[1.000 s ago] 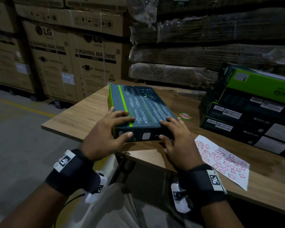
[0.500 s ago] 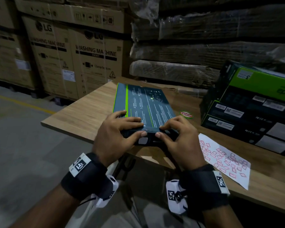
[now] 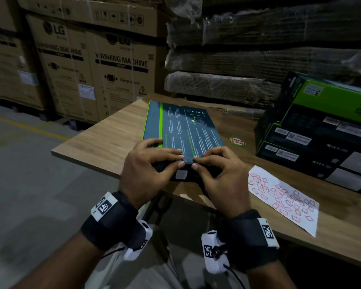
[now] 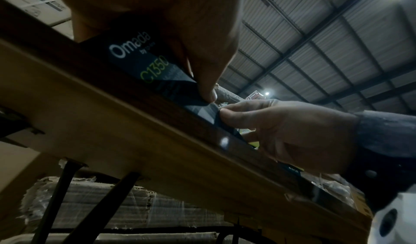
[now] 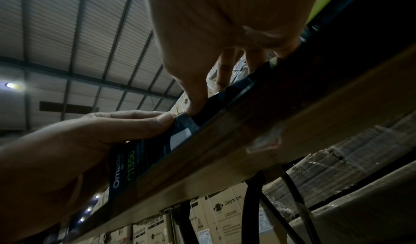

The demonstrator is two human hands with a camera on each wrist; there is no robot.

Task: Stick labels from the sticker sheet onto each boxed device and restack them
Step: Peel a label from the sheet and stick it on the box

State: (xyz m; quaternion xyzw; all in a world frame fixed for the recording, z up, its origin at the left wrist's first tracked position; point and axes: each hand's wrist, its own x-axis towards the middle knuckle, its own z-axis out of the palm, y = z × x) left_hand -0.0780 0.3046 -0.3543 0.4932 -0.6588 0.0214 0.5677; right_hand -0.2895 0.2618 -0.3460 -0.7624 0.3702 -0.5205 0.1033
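Far left: cartons [image 3: 121, 67] reading "LG WASHING MACHINE". Left hand [image 3: 148, 167] fingers curled, gripping near edge of boxed device [image 3: 181, 130] flat on counter [image 3: 104, 142]; side reads "Omada C1350". Right hand [image 3: 221, 174] curled, pinching same edge. Right: sticker sheet [image 3: 283, 199], box stack [image 3: 321, 130].

A flat dark green-striped cardboard device box [image 3: 182, 130] lies on the wooden table [image 3: 104, 138] at its near edge. Right of it lies a white paper sticker sheet [image 3: 283, 199]; behind the sheet stands a stack of black-and-green boxes [image 3: 321, 142]. Between box and stack sits a small round sticker [image 3: 236, 141]. Large brown cardboard cartons [image 3: 96, 65] stand behind the table.
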